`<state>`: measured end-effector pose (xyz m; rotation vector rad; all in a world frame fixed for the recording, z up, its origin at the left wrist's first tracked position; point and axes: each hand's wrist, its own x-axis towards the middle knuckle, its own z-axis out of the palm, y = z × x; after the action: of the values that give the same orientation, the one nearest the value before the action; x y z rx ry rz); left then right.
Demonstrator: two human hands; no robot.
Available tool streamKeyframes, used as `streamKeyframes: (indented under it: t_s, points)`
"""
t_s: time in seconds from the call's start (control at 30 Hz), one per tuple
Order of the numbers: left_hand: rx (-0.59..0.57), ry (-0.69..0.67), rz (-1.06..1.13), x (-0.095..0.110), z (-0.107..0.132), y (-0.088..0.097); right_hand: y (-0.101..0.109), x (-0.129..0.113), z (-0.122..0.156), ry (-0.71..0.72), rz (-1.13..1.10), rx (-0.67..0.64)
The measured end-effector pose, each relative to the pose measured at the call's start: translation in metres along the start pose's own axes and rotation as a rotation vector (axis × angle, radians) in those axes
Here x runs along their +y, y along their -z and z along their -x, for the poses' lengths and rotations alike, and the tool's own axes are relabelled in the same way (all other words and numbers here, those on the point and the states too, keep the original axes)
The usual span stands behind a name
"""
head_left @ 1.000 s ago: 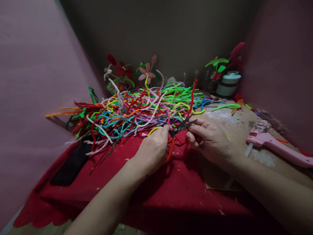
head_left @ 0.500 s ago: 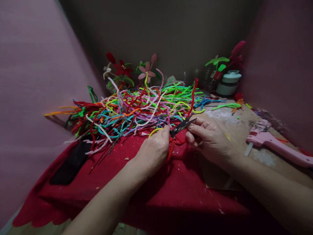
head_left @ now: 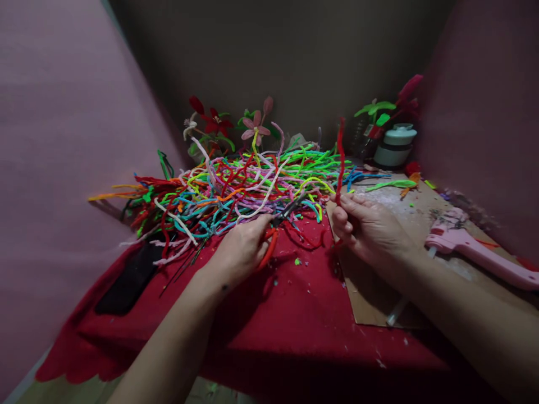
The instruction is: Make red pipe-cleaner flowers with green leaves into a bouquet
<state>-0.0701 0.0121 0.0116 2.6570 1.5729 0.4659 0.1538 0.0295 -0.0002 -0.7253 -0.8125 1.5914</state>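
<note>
My left hand (head_left: 244, 244) is closed around the orange-red handles of a pair of scissors (head_left: 269, 249), whose dark blades point up and to the right beside the pile. Between the thumb and fingers of my right hand (head_left: 366, 224), a red pipe cleaner (head_left: 341, 157) is pinched and stands nearly upright. Another red strand (head_left: 311, 244) curves over the cloth between my hands. Just beyond lies a large heap of many-coloured pipe cleaners (head_left: 252, 188).
A pink glue gun (head_left: 484, 249) rests on a cardboard sheet (head_left: 370, 306) at the right. A black phone (head_left: 126, 283) lies on the red cloth (head_left: 295, 325). Pipe-cleaner flowers (head_left: 255, 130) and a lidded jar (head_left: 396, 146) stand at the back.
My left hand has drawn the scissors left, away from my right hand. My right hand has moved slightly right with the red pipe cleaner, now apart from the blades.
</note>
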Motion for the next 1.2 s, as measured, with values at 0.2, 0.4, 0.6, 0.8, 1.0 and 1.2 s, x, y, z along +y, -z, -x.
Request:
streamKeyframes:
  t_s: [0.2, 0.4, 0.6, 0.8, 1.0, 1.2]
  points:
    - [-0.322, -0.149, 0.086, -0.014, 0.017, 0.012, -0.004, -0.001, 0.003, 0.046, 0.023, -0.047]
    - [-0.299, -0.118, 0.11, -0.029, 0.012, 0.011, -0.011, 0.004, 0.012, 0.0, 0.119, -0.079]
    - [-0.157, 0.064, 0.555, 0.011, -0.001, 0.011, -0.015, 0.011, 0.016, 0.035, 0.232, -0.103]
    - [0.064, 0.096, 1.146, 0.059, -0.021, 0.005, -0.018, 0.02, 0.021, -0.032, 0.256, -0.192]
    - [0.084, 0.102, 1.201, 0.05, -0.027, 0.002, -0.016, 0.018, 0.018, -0.126, 0.147, -0.224]
    - [0.142, 0.119, 1.364, 0.045, -0.027, -0.008, -0.015, 0.02, 0.017, -0.209, 0.085, -0.249]
